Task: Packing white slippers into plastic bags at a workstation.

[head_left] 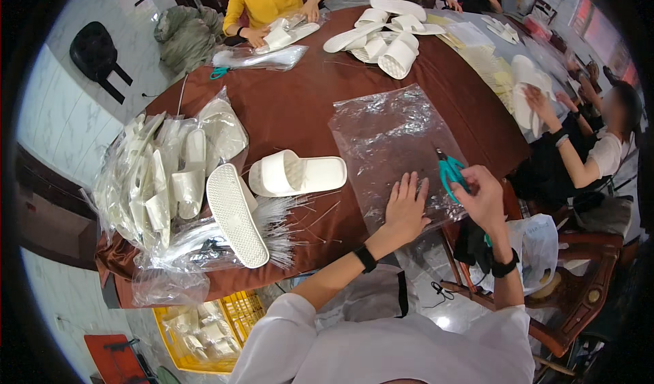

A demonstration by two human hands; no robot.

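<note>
While your left hand (407, 207) lies spread flat on the clear plastic bag (395, 145) at the surface's (306, 104) near right edge, your right hand (482, 196) grips teal scissors (449, 171). The bag looks light, limp, slippery; pin it flat, lift by an edge.

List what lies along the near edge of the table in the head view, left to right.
Bagged slippers pile → upturned slipper sole → white slipper → left hand on clear plastic bag → teal scissors → right hand.
</note>
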